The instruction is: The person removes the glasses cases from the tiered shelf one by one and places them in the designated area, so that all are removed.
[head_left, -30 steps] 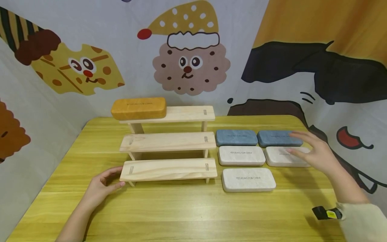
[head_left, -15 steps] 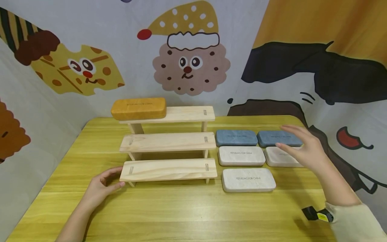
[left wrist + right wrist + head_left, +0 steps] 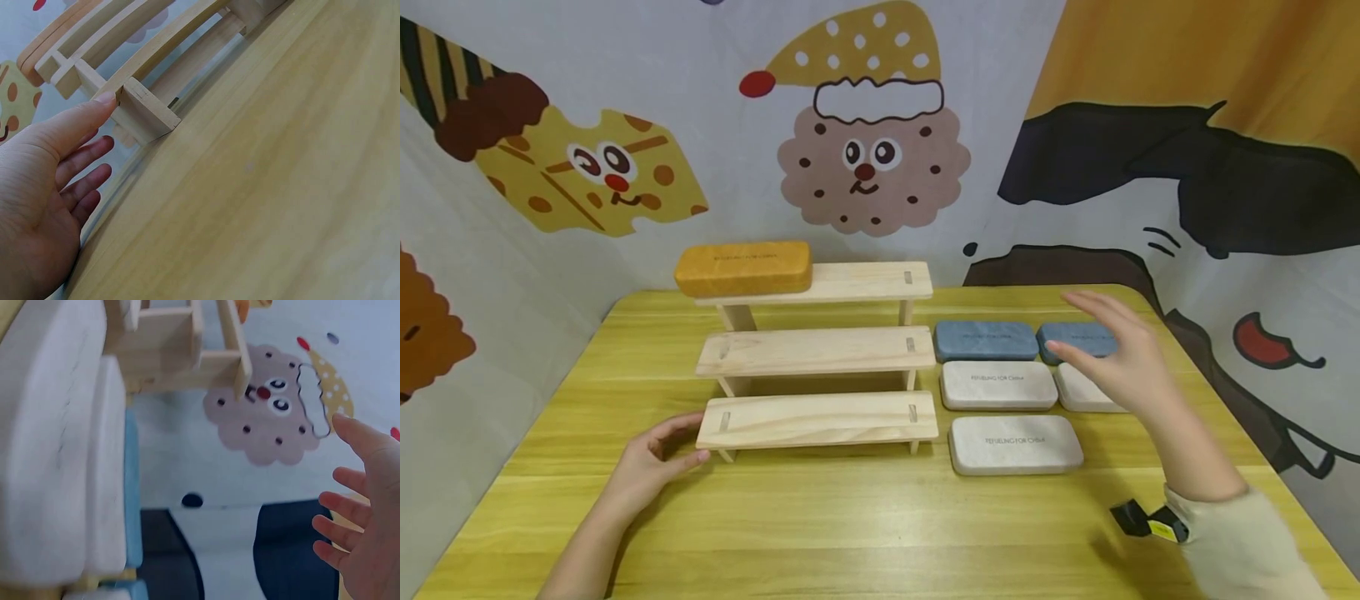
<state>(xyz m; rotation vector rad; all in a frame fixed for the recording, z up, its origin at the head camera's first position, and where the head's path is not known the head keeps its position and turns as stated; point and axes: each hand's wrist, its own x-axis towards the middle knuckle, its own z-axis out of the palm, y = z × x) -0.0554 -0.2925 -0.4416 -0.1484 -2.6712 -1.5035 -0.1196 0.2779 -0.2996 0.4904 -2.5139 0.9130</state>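
A three-tier wooden rack stands on the table, an orange glasses case at the left of its top tier. My left hand holds the left end of the lowest tier, thumb at the front corner; the index fingertip is hidden behind the wood. To the rack's right lie two blue glasses cases, the near-rack one in full view and the other partly covered by my right hand. That hand hovers above the cases with thumb and fingers spread, holding nothing.
Three white glasses cases lie in front of the blue ones: one beside the rack, one partly hidden by the right hand, one nearest me. A cartoon-printed cloth hangs behind the table.
My right hand has moved left over the right-hand blue and white cases, fingers still spread. The left hand, rack and cases have stayed in place.
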